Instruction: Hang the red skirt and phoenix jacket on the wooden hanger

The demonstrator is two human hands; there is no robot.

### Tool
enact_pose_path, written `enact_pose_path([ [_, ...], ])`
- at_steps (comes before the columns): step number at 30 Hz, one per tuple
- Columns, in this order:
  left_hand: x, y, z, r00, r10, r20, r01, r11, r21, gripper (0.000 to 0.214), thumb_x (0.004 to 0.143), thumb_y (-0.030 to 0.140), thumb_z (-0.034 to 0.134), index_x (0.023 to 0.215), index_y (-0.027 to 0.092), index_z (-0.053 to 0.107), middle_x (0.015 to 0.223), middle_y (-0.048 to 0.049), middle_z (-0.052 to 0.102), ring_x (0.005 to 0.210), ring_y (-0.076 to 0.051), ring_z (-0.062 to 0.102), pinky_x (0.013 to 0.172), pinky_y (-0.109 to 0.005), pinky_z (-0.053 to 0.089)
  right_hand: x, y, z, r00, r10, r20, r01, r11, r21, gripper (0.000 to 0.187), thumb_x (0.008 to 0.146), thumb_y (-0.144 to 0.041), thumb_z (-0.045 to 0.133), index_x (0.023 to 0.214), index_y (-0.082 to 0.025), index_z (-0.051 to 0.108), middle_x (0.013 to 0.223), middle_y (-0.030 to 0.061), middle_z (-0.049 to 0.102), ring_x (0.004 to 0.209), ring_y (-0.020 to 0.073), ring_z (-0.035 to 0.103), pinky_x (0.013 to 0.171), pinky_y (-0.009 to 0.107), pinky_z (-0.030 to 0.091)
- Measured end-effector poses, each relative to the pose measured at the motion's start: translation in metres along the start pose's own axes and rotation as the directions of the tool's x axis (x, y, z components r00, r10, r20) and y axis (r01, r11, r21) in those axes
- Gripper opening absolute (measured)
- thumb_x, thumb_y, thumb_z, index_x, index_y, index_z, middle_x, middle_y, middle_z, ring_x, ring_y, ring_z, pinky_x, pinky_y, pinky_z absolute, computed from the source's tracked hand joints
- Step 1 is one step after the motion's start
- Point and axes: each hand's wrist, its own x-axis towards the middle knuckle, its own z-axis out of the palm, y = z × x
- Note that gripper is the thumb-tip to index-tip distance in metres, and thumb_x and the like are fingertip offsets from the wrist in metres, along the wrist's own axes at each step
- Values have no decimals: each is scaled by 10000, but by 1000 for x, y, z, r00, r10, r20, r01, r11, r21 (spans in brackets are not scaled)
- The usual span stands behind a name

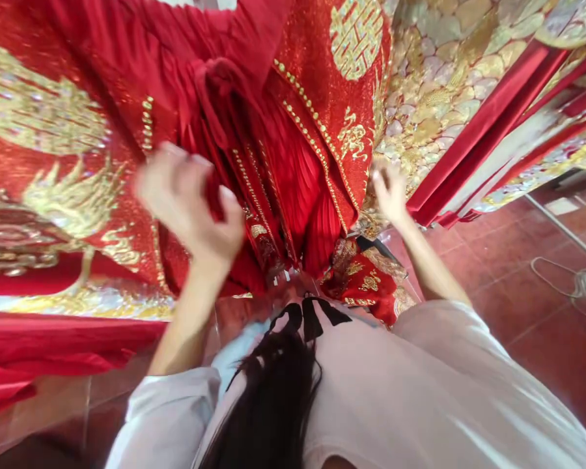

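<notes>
A red costume with gold embroidery fills the space in front of me, its pleated red cloth (pixel 303 189) falling between two sequined panels. My left hand (pixel 190 202) is raised before the left embroidered panel (pixel 122 202). Its fingers are bent and smeared by motion, with the thumb held apart and nothing visible between them. At the outer edge of the right embroidered panel (pixel 336 124), my right hand (pixel 390 192) has its fingers curled together. Whether they pinch that edge cannot be made out. A knotted red cloth tie (pixel 217 98) hangs between the panels.
Gold scale-patterned cloth (pixel 434 85) and long red strips (pixel 488 130) hang to the right. Lower down lies a folded red embroidered piece (pixel 371 283). A metal pole (pixel 561 228) and a pale cord (pixel 557 277) are over the red tiled floor (pixel 493 267). Red fabric (pixel 68 345) hangs low on the left.
</notes>
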Motion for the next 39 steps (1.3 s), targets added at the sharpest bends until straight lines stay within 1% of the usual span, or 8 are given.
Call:
enact_pose_path([
  [4,-92,18,105,753,154,639,43,959,-282,145,809,206,540,900,195,653,1024,-51,647,1012,-196,584,957,-345,430,-84,57,43,813,324,484,-289,946,-147,419,896,-321,471,1217,-65,553,1124,147,617,1048,194,590,951,314,454],
  [6,-127,15,151,412,96,906,443,848,-291,218,676,182,674,892,158,662,1099,-98,634,1080,-241,567,966,-345,438,-113,63,56,761,346,549,-296,938,-181,438,849,-294,558,1231,-81,565,1171,125,609,1075,182,575,943,254,441],
  [9,-162,6,202,305,45,951,575,787,-222,383,647,187,702,1011,98,624,1103,-151,630,1039,-270,588,946,-386,456,-139,58,68,709,446,547,-338,895,-291,361,929,-298,431,1192,-124,606,1115,103,641,1015,173,596,884,232,437],
  [18,-190,25,252,319,-109,941,784,589,-198,494,762,307,667,1161,63,509,1144,-165,597,1013,-222,587,928,-334,454,-190,6,67,747,593,300,-382,752,-537,433,975,-289,277,1150,-66,604,1011,183,652,826,201,607,752,268,381],
  [25,-185,32,196,331,-94,939,789,573,-221,244,676,318,653,684,103,537,629,13,512,584,-91,443,549,-197,365,-213,-46,66,849,337,407,-128,879,-460,374,958,-306,366,1056,-88,654,1099,169,637,884,196,614,714,267,395],
  [29,-174,37,157,325,-41,945,761,604,-236,228,666,278,531,531,137,411,502,49,325,497,-61,284,476,-192,210,-166,-54,30,719,72,691,84,978,-189,393,949,-385,405,785,-132,658,773,78,659,654,143,590,627,246,375],
  [33,-149,51,120,348,50,936,713,635,-299,209,632,248,515,506,141,386,509,45,312,509,-64,281,498,-203,203,-94,-65,-6,855,-183,486,147,983,111,270,912,-204,402,962,-158,663,1004,71,655,946,153,597,864,295,436],
  [39,-88,63,48,550,268,791,463,690,-556,272,692,180,540,477,144,377,499,27,385,491,-79,351,521,-224,283,-13,-105,14,233,-701,674,124,709,695,468,820,-158,503,1285,-113,508,1290,100,527,1198,163,476,1030,318,380],
])
